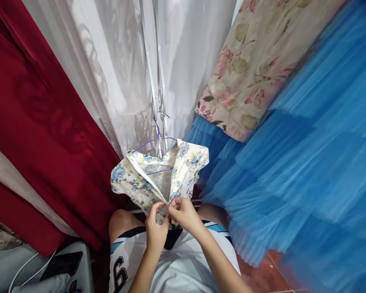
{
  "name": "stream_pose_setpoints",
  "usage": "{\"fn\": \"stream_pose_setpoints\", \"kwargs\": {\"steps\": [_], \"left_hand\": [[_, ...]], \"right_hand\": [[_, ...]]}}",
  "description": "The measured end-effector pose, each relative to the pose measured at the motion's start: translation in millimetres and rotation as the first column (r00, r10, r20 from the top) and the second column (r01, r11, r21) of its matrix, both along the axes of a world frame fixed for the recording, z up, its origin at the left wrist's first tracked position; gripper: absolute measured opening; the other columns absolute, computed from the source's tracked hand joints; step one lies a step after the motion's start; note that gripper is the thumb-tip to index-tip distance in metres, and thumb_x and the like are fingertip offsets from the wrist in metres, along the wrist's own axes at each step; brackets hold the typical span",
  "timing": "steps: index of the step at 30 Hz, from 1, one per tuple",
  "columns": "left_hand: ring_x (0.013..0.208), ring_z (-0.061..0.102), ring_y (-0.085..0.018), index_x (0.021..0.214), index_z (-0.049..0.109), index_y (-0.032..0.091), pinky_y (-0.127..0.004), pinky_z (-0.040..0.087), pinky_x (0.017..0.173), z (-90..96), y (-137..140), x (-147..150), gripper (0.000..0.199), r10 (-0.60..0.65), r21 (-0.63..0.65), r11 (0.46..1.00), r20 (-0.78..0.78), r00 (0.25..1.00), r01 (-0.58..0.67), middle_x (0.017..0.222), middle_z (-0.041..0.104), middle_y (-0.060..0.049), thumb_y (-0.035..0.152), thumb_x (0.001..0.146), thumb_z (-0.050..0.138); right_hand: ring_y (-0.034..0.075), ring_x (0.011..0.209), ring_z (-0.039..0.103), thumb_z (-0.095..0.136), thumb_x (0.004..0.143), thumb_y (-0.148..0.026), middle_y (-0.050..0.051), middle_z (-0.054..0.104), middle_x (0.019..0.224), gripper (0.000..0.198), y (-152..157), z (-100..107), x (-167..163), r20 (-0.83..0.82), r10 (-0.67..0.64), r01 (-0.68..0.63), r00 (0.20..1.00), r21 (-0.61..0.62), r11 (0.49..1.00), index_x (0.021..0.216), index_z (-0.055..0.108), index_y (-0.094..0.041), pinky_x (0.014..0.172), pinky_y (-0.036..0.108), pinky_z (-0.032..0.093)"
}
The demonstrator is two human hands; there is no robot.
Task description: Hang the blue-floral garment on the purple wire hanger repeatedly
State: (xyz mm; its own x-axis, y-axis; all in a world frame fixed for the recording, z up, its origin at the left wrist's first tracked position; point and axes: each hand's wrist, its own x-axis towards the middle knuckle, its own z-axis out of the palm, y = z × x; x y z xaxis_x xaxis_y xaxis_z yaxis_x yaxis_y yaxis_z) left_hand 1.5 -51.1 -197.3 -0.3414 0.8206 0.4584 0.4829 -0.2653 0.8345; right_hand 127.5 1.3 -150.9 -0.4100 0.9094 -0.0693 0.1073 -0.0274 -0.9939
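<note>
A white top (183, 162) with blue and yellow flowers hangs from a thin purple hanger (159, 134) in front of my knees. Its front or back is parted in a deep V, and the lining shows inside. At the bottom point of the V, my left hand (156, 226) pinches the left edge of the fabric. My right hand (186, 213) is closed at the same spot, thumb and fingers pressed together on the right edge. Whether a zip pull sits between the fingertips is too small to make out. The lower part of the top is partly hidden behind my hands.
Red drapery (57, 134) hangs at left, and white sheer curtains (189, 53) hang behind the hanger. To the right are a floral cloth (232, 81) and a tiered blue tulle skirt (317, 162). A grey plastic bin (87, 264) with a cable stands at lower left.
</note>
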Motion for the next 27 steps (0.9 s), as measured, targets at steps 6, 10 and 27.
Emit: {"fn": "stream_pose_setpoints", "kwargs": {"steps": [6,10,27], "left_hand": [[0.077,0.064,-0.018,0.087,0.061,0.019,-0.029,0.05,0.074,9.2,6,1,0.009,-0.014,0.005,1.0,-0.035,0.999,0.014,0.08,0.067,-0.004,0.026,0.088,0.055],[0.077,0.063,-0.018,0.081,0.058,0.02,-0.028,0.049,0.075,10.0,8,-17,0.012,-0.037,0.032,0.999,-0.158,0.987,0.043,0.077,0.064,-0.004,0.024,0.09,0.052],[0.078,0.063,-0.018,0.094,0.062,0.019,-0.029,0.05,0.076,22.9,48,-64,0.012,-0.162,-0.002,0.986,-0.283,0.946,0.168,0.085,0.065,-0.005,0.026,0.092,0.053]], "right_hand": [[0.008,0.031,0.042,0.054,0.072,-0.02,-0.002,0.059,0.041,0.01,-6,15,-8,-0.098,-0.019,0.014,0.995,-0.049,0.999,0.062,0.057,-0.017,0.035,0.019,0.029],[0.006,0.029,0.038,0.056,0.072,-0.025,-0.003,0.058,0.041,0.013,14,42,-12,-0.257,-0.044,0.025,0.965,-0.075,0.997,0.064,0.062,-0.016,0.034,0.019,0.026],[0.006,0.034,0.04,0.061,0.075,-0.026,-0.004,0.056,0.043,0.013,77,141,-39,-0.459,-0.138,0.241,0.878,0.174,0.955,0.07,0.064,-0.014,0.037,0.018,0.029]]}}
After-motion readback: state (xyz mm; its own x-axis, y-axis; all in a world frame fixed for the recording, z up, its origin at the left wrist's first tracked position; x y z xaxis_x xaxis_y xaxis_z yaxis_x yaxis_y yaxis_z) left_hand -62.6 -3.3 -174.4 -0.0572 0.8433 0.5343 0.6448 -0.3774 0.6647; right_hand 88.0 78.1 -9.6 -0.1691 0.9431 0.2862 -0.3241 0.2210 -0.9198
